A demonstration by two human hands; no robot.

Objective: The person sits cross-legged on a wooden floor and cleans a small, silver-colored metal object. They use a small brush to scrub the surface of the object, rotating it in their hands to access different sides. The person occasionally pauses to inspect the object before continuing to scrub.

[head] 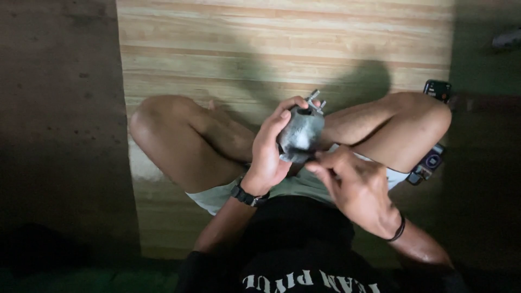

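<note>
1. The left hand [268, 157] wraps a grey metal part [301, 133] at frame centre, above the lap.
2. Right hand [353, 182] fingers pinch narrowly at its lower edge.
3. Bolts [316, 100] protrude on top; progress seems partial.

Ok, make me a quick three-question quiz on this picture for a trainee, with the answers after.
1. True or false: the left hand is wrapped around the grey metal part.
2. Which wrist wears the black watch: a) left, b) right?
3. Fill in: the right hand pinches at the ____ end of the metal part.

Key
1. True. The left hand grips the part from its side, above the lap.
2. a. The right wrist has only a thin black band.
3. Lower. The fingertips meet at the part's bottom edge; what they pinch is too small to tell.
</note>
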